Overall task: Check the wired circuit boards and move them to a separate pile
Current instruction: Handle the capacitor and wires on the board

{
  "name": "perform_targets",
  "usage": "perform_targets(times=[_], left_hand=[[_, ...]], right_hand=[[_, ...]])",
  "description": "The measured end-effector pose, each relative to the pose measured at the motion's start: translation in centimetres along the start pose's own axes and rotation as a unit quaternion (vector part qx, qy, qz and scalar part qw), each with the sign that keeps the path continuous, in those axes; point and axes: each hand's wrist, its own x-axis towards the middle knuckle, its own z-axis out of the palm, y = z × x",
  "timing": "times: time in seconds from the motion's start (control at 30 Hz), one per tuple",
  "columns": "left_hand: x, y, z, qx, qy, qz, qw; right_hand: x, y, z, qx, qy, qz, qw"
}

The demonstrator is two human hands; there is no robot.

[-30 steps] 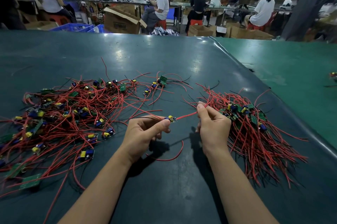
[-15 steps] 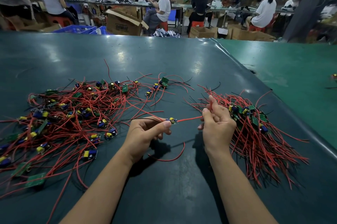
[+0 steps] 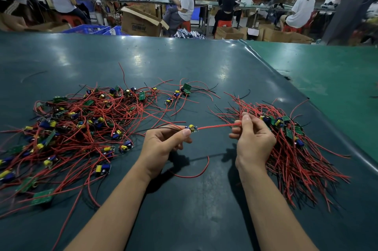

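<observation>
Since the last look, your right hand (image 3: 252, 140) has been sliding outward along the red leads (image 3: 217, 126), away from the small board; the gap between your hands is now wider and the leads are running taut. Your left hand (image 3: 161, 146) is staying where it was.

You are holding one wired circuit board (image 3: 192, 128), with a yellow capacitor on it, above the desk (image 3: 184, 62) between the two piles. Your left hand is pinching the board's near end between thumb and forefinger, the other fingers curled under. Your right hand is pinching the red leads between thumb and fingertips, its fingers curled. Another red lead (image 3: 194, 174) is drooping from the left hand in a loop onto the desk.

The unsorted pile (image 3: 81, 124) is lying spread and tangled to your left, boards facing all ways. The sorted pile (image 3: 296, 148) is lying just right of your right hand, boards gathered at its far end, leads fanning toward you.

Beyond the desk, seated people are working at benches among cardboard boxes (image 3: 141, 21).
</observation>
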Motion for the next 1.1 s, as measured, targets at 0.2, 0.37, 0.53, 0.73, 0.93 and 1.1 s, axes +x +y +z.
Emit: perform_targets(times=[0.2,0.37,0.53,0.73,0.93,1.1], left_hand=[[0.4,-0.2,0.5,0.073,0.143,0.089,0.983],[0.9,0.5,0.7,0.075,0.210,0.125,0.967],[2.3,5.9,0.3,-0.112,0.178,0.179,0.961],[2.9,9.3,0.5,0.241,0.094,0.271,0.927],[1.5,1.8,1.1,0.401,0.061,0.306,0.861],[0.8,-0.9,0.6,0.416,0.069,0.332,0.843]], right_hand=[[-0.5,1.0,0.1,-0.141,-0.081,0.016,0.987],[-0.8,1.0,0.1,-0.237,-0.166,0.030,0.957],[-3.2,0.6,1.4,-0.186,-0.249,-0.048,0.949],[-3.2,-0.7,1.2,0.033,-0.296,0.099,0.949],[-4.2,-0.9,1.8,0.091,-0.322,0.178,0.926],[-4.2,-0.8,1.8,0.039,-0.317,0.198,0.927]])
